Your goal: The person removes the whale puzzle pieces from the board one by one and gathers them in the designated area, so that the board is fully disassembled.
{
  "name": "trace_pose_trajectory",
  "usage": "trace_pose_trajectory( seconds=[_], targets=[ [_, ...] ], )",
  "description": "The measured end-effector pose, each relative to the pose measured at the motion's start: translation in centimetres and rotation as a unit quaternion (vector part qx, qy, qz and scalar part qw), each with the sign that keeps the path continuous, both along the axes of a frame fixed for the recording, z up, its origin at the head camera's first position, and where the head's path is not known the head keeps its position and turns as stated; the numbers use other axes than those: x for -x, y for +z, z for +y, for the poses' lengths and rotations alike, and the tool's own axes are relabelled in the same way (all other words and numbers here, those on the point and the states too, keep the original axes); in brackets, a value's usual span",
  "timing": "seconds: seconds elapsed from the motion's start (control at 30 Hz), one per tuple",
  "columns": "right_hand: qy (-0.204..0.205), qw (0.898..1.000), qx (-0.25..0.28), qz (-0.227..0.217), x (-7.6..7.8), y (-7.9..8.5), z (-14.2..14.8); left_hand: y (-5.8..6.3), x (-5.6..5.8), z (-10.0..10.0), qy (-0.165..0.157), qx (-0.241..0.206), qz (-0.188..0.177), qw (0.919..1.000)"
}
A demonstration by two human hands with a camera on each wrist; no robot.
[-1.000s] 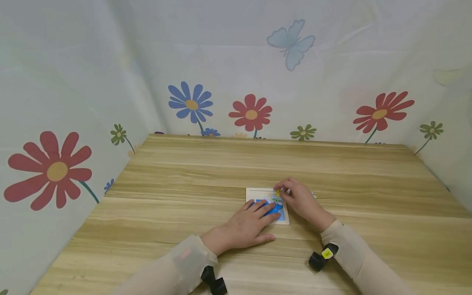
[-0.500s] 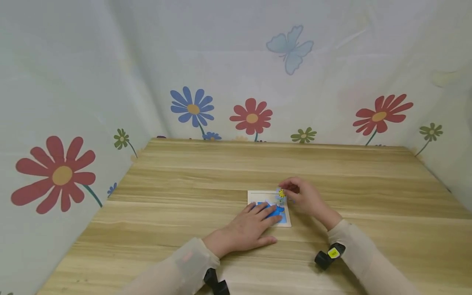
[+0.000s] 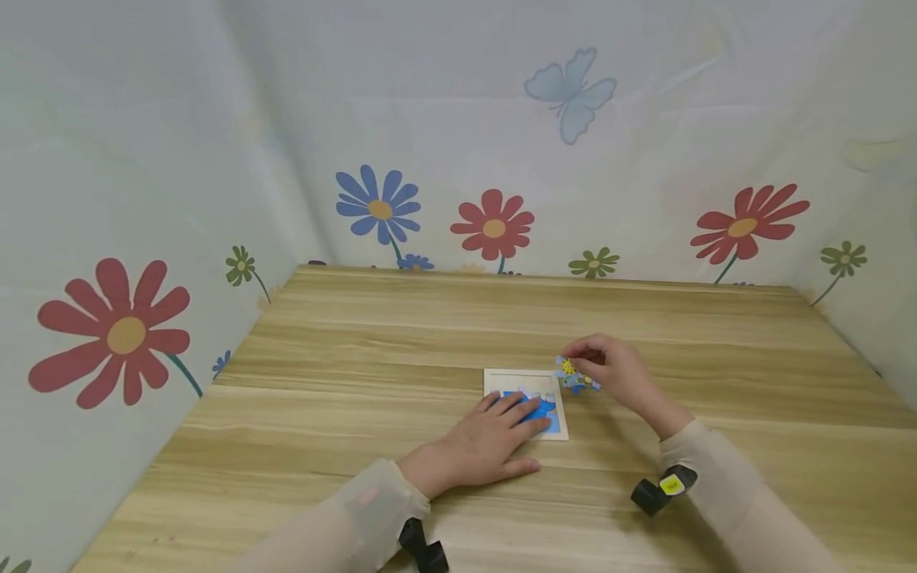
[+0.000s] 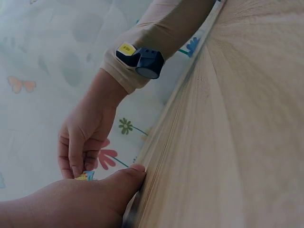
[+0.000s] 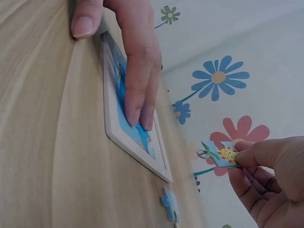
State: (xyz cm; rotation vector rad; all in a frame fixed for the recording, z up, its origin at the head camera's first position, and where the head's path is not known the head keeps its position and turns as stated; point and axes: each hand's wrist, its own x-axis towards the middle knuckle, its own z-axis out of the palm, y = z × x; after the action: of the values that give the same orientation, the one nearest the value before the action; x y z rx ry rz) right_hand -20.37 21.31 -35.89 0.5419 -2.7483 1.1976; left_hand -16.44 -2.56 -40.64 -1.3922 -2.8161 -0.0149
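Left hand (image 3: 494, 442): lying flat from the near left, fingers straight and spreading, gripping nothing; the fingertips are resting on the puzzle board, and the thumb is reaching out over the table on the near side.

Puzzle board (image 3: 514, 381), square, with a pale rim: lying flat on the table, right of the middle. Blue picture pieces are filling its near part, partly hiding under the fingers; bare pale wood is showing along the far part.

Right hand (image 3: 619, 374): coming in from the near right, thumb and fingers pinching the sun piece.

Sun piece (image 5: 221, 154), one jigsaw piece printed with a smiling yellow sun and green leaves on light blue: hanging in that pinch above the table, near the board's far right corner, clear of the board.

Loose piece (image 5: 171, 204), blue: lying on the table just right of the board; I cannot tell its full picture from here.

Table (image 3: 358, 342), wood-grained: stretching beneath everything.

Two beige sleeves (image 3: 723, 477): covering both forearms, each wearing a black wrist device (image 3: 662, 489).

Backdrop (image 3: 444, 95), whitish: standing behind the table, showing printed flowers and a blue butterfly (image 3: 573, 95).
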Motion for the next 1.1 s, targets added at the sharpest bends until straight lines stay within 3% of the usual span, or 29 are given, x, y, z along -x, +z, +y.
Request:
trace_pose_trajectory(
  seconds=[0.47,1.1],
  targets=[
    [-0.021,0.999,-0.03,-0.016,-0.6,1.4,2.9,-0.1,0.1,-0.1,-0.003,-0.005,0.014,0.9999],
    [-0.026,0.997,-0.059,-0.051,-0.9,0.5,6.1,-0.1,0.0,-0.1,-0.002,-0.002,0.002,1.0]
  ],
)
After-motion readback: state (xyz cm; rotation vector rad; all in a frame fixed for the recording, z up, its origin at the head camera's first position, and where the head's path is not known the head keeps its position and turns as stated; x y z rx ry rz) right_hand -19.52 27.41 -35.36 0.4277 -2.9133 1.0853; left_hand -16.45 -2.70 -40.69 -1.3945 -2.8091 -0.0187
